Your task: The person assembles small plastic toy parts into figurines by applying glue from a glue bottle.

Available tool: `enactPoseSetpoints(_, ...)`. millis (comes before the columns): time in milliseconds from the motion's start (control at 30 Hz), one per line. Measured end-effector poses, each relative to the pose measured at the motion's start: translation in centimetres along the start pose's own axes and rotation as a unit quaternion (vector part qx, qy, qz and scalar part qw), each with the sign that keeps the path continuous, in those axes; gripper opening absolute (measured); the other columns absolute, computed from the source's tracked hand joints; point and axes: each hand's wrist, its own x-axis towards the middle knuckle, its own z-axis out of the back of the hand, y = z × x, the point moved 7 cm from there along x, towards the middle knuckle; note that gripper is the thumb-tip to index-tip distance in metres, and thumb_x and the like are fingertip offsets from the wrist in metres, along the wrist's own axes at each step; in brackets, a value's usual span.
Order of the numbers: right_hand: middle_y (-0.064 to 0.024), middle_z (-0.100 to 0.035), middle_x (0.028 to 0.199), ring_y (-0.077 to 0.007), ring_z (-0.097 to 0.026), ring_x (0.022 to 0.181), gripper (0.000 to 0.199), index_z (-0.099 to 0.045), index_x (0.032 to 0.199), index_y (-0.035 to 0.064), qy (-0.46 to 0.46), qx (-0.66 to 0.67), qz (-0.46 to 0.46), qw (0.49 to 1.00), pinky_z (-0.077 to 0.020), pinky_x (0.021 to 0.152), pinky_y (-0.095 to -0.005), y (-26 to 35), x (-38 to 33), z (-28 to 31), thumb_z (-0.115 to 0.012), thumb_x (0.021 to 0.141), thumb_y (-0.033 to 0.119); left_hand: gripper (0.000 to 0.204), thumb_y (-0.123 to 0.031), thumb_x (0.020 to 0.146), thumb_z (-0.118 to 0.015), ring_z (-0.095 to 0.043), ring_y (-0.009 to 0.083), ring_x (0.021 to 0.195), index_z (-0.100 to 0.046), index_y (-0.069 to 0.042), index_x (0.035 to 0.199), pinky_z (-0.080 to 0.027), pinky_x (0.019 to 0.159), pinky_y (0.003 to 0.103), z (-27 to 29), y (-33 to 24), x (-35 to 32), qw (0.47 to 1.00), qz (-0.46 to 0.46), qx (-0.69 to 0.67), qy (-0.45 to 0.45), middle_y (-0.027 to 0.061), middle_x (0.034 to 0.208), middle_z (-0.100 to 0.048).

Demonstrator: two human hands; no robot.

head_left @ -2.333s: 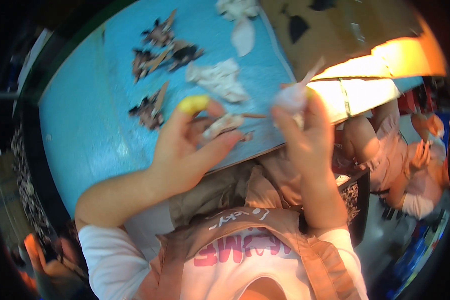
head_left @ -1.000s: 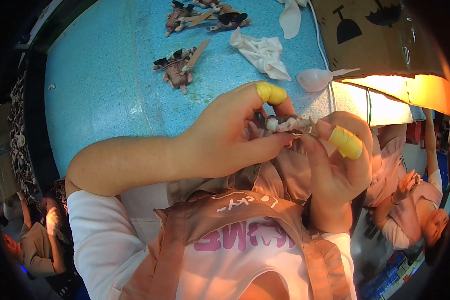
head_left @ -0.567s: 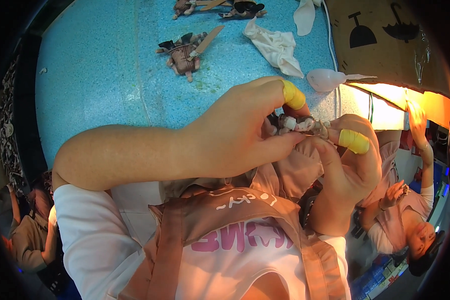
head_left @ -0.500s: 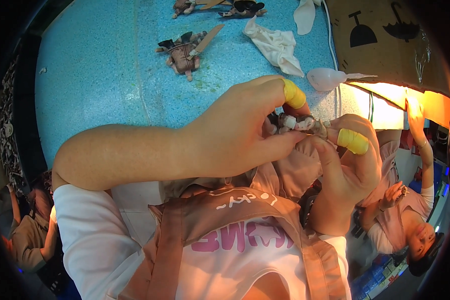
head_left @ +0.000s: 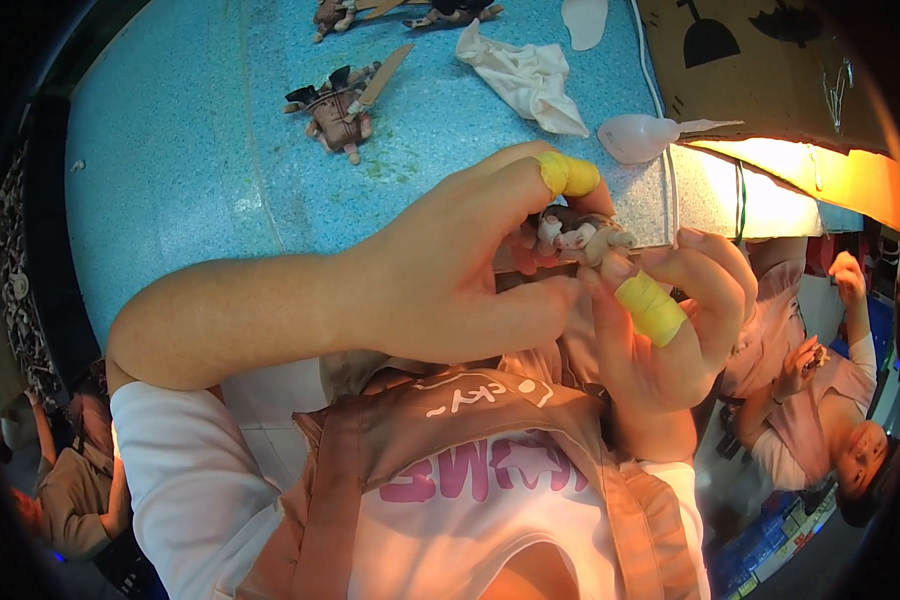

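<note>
Between my two hands, just past the near edge of the table, is a small painted figurine (head_left: 576,238) with brown, white and pinkish parts. My left hand (head_left: 490,260) is curled round its dark end, with yellow tape on one finger. At the paler end, my right hand (head_left: 675,315) pinches with thumb and a yellow-taped finger, while its other fingers are bent and raised. Part of the figurine is hidden by my left fingers. A similar figurine (head_left: 340,117) with a dark hat and a flat tan blade-like piece lies on the blue tabletop (head_left: 180,150).
Beyond lie more figurines (head_left: 454,14), a crumpled white cloth (head_left: 525,78) and a translucent squeeze bulb with a thin nozzle (head_left: 638,138). A white cable (head_left: 658,85) runs beside a cardboard box (head_left: 750,65) at the right. Co-workers (head_left: 795,390) sit at both sides.
The view has shifted, so the table things appear farther left. My right hand has turned and lowered its taped finger, and more of the figurine's pale end shows.
</note>
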Motion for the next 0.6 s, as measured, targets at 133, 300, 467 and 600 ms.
enactPoseSetpoints(133,-0.0088,-0.054,0.095,-0.0257,-0.051,0.086,0.026,-0.064,0.084,0.0059,-0.015,0.123,-0.051,0.991,-0.0460,0.077,-0.0352,-0.6,-1.1,0.0,-0.074,0.061,0.004,0.032,-0.004,0.077,-0.057,-0.050,0.0179,0.095,-0.049,-0.001,0.108,-0.040,0.083,0.028,-0.1,-0.5,-0.1,0.996,-0.058,0.053,0.035,0.0106,0.106,-0.049)
enactPoseSetpoints(300,-0.0150,-0.055,0.097,-0.0283,-0.053,0.093,0.023,-0.063,0.087,-0.0022,-0.046,0.245,-0.165,0.954,-0.0453,0.083,-0.0378,-2.1,-2.4,-0.9,-0.070,0.064,-0.002,0.032,-0.005,0.074,-0.057,-0.053,0.0247,0.096,-0.050,-0.001,0.106,-0.042,0.083,0.031,-0.1,-1.5,-0.5,0.977,-0.161,0.137,0.038,0.0149,0.110,-0.050)
enactPoseSetpoints(467,-0.0149,-0.058,0.090,-0.0276,-0.057,0.090,0.020,-0.064,0.083,-0.0032,-0.011,0.247,-0.160,0.956,-0.0470,0.078,-0.0342,-1.3,-1.8,-1.6,-0.068,0.064,-0.007,0.036,-0.004,0.067,-0.059,-0.056,0.0273,0.091,-0.052,-0.001,0.102,-0.045,0.078,0.033,0.0,-1.7,-0.8,0.964,-0.193,0.183,0.025,0.0173,0.109,-0.052)
enactPoseSetpoints(600,-0.0141,-0.059,0.087,-0.0280,-0.057,0.089,0.019,-0.063,0.081,-0.0029,-0.010,0.227,-0.160,0.961,-0.0471,0.077,-0.0346,-1.0,-1.7,-1.7,-0.069,0.063,-0.006,0.040,-0.003,0.061,-0.060,-0.058,0.0279,0.083,-0.052,-0.001,0.100,-0.047,0.070,0.033,-0.2,-1.8,-1.1,0.946,-0.212,0.246,-0.006,0.0150,0.103,-0.054)
